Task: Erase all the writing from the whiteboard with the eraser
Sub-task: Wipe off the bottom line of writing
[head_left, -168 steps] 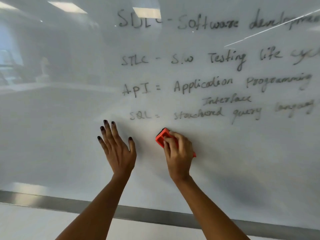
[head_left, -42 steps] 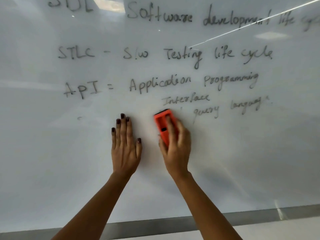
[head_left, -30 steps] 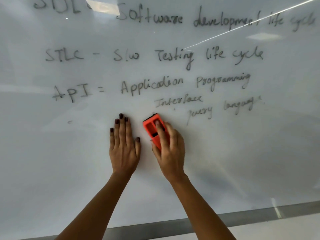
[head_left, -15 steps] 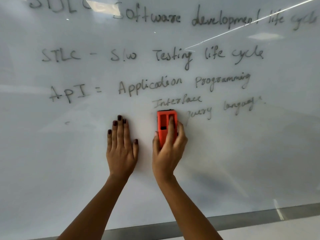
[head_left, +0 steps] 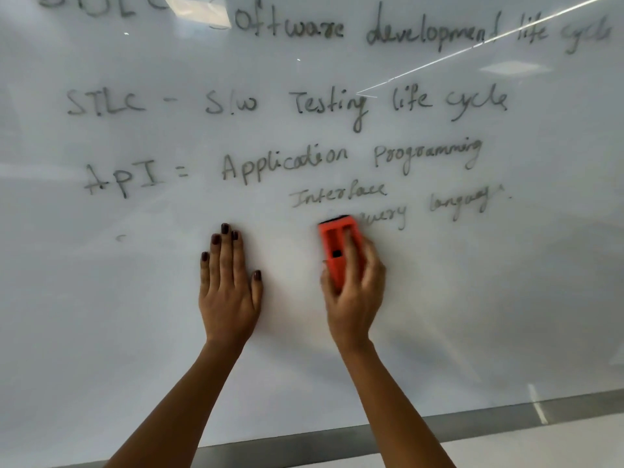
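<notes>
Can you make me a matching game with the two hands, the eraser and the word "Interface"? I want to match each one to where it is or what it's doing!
Things:
1. left hand
2. right hand
3. eraser
4. word "Interface"

Places or states:
A. orange, pressed on the whiteboard
B. flat on the board, holding nothing
C. written just above the eraser
D. gripping the eraser

Pairs: 1-B, 2-D, 3-A, 4-C

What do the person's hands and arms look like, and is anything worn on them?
Both forearms are bare: no sleeves, watch or bracelets show. The left hand has dark polish on its nails. The right hand is blurred; no rings are visible on either.
</notes>
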